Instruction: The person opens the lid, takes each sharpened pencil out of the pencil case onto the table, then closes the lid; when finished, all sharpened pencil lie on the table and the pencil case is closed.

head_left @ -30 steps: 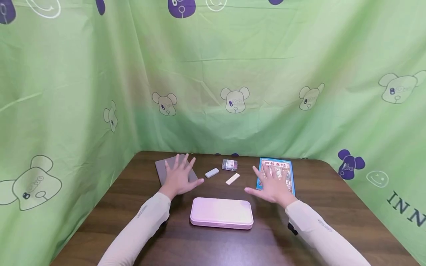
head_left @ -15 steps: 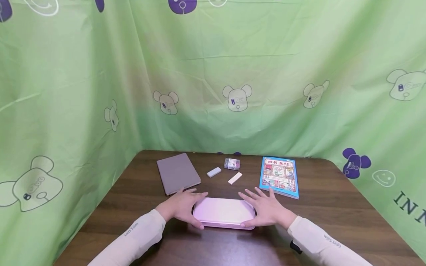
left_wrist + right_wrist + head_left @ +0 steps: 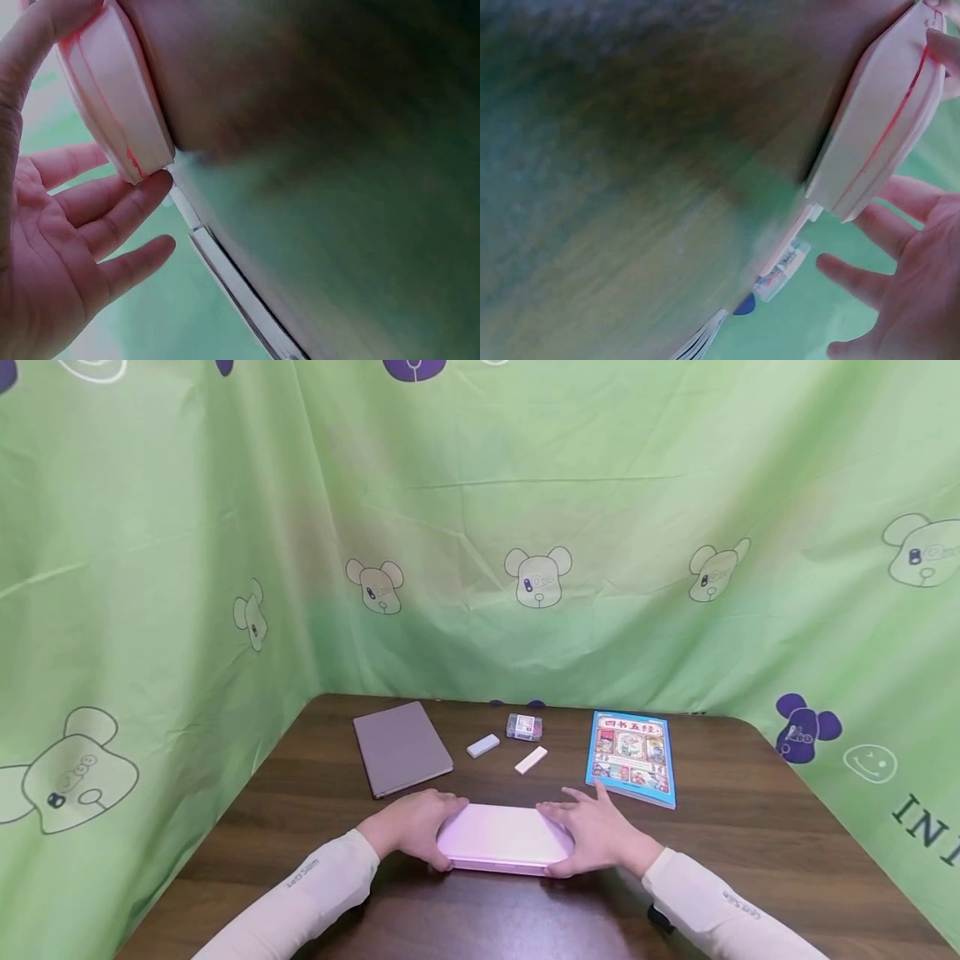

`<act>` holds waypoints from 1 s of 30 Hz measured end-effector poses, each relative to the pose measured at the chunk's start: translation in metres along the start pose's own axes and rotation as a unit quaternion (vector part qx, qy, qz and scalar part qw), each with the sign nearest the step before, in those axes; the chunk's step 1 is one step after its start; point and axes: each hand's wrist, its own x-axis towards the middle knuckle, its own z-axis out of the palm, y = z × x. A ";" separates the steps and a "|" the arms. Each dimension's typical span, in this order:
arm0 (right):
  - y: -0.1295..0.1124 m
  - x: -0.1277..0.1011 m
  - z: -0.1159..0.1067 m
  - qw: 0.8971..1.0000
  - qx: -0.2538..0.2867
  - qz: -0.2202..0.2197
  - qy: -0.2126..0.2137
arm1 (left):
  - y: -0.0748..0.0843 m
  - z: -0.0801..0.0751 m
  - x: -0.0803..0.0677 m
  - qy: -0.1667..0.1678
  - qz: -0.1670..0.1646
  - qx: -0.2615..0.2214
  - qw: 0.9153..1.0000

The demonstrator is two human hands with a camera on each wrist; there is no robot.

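L hand (image 3: 422, 823) & R hand (image 3: 602, 833) pinching pink case (image 3: 506, 835) at L/R ends, thumbs near side, fingers far; gray notebook (image 3: 402, 747) far L.

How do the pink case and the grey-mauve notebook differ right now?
The pink case is held at its ends by the left hand and right hand; the notebook is untouched. The case's long side runs across the person's view, while the notebook's runs mostly away from them. The case is pale pink, the notebook a dull grey-mauve. Both are rectangular and closed.
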 end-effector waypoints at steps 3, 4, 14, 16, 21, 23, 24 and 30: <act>0.002 0.001 0.002 1.000 -0.006 -0.007 0.011 | 0.000 0.000 0.001 -0.004 0.000 -0.004 1.000; 0.003 0.002 0.003 1.000 -0.003 -0.009 0.014 | 0.000 0.000 0.002 -0.006 -0.002 -0.006 1.000; 0.022 0.013 -0.007 0.988 0.156 -0.009 -0.020 | -0.009 0.004 0.000 -0.010 -0.009 -0.116 0.993; 0.026 0.016 -0.008 0.983 0.183 -0.016 -0.011 | -0.012 0.005 -0.001 -0.009 -0.015 -0.154 0.988; 0.034 0.021 -0.009 0.971 0.240 -0.012 -0.001 | -0.013 0.005 -0.004 -0.009 -0.059 -0.230 0.971; 0.036 0.022 -0.009 0.964 0.267 -0.007 0.004 | -0.011 0.005 -0.005 -0.005 -0.078 -0.245 0.966; 0.038 0.023 -0.009 0.959 0.283 -0.003 0.006 | -0.011 0.005 -0.006 -0.001 -0.084 -0.251 0.964; 0.045 0.029 -0.009 0.929 0.366 0.024 0.045 | -0.008 0.009 -0.010 0.017 -0.089 -0.270 0.959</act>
